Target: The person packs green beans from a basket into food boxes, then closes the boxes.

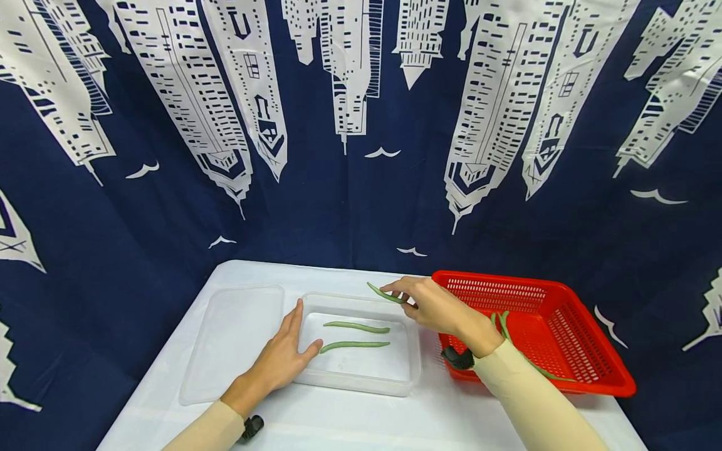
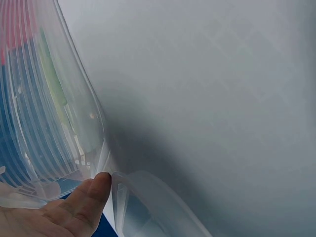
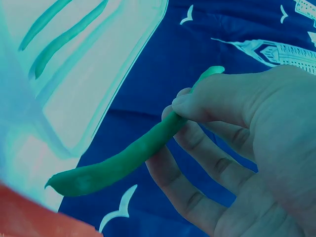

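Note:
My right hand (image 1: 434, 307) pinches a green bean (image 1: 375, 290) between thumb and fingers, above the back right edge of a clear plastic container (image 1: 361, 383). In the right wrist view the held green bean (image 3: 113, 165) points down to the left, its other tip poking out past the thumb. Two green beans lie crosswise in the container, a rear bean (image 1: 356, 326) and a front bean (image 1: 363, 344). At the container's left side, my left hand (image 1: 282, 354) rests with its fingers extended; the left wrist view has its fingers (image 2: 91, 197) against the plastic wall.
A red perforated basket (image 1: 564, 294) stands right of the container, with several green beans (image 1: 544, 373) in it, partly hidden by my right arm. A translucent flat lid (image 1: 234, 338) lies on the white table (image 1: 152, 401) at left. A dark blue patterned cloth (image 1: 350, 200) hangs behind.

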`<state>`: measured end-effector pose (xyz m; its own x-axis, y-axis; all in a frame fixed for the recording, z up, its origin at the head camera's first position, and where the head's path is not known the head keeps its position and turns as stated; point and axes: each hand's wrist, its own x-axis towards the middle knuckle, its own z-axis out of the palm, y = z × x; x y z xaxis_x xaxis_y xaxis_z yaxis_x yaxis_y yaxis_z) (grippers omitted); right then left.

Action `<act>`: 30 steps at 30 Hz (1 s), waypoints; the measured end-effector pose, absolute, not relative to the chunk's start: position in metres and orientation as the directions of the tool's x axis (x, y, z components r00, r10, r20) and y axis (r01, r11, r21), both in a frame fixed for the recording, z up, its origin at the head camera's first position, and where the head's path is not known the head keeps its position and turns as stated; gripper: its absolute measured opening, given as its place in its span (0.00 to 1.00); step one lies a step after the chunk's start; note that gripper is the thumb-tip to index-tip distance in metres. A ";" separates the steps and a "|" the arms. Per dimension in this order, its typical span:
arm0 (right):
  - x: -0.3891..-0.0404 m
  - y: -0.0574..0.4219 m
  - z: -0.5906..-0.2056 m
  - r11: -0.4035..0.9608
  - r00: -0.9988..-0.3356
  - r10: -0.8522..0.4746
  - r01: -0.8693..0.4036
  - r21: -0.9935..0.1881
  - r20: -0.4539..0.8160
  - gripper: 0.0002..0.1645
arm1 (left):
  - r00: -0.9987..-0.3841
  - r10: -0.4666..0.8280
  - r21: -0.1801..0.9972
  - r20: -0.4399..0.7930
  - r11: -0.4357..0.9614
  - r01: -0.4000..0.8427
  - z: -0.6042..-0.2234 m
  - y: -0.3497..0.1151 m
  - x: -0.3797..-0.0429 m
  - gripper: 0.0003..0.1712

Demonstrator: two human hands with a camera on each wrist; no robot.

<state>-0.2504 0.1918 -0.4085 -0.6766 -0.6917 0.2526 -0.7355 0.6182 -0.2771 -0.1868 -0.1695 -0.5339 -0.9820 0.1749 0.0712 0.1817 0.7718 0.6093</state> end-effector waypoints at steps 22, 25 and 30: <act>-0.265 0.142 -0.430 0.600 -0.661 -0.735 -0.738 -0.308 0.151 0.31 | -0.983 0.163 0.610 0.089 0.771 0.183 -0.536 -0.169 -0.189 0.61; -0.266 0.138 -0.433 0.604 -0.663 -0.737 -0.734 -0.312 0.132 0.32 | -0.982 0.165 0.606 0.092 0.773 0.187 -0.537 -0.169 -0.189 0.61; -0.267 0.131 -0.437 0.606 -0.665 -0.740 -0.726 -0.325 0.104 0.31 | -0.981 0.170 0.603 0.092 0.774 0.191 -0.537 -0.169 -0.189 0.61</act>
<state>-0.2669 0.1306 -0.4374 -0.6646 -0.7399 0.1044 -0.7258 0.6060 -0.3254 -0.1888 -0.1694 -0.5366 -0.9811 0.1700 0.0924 0.1910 0.7744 0.6031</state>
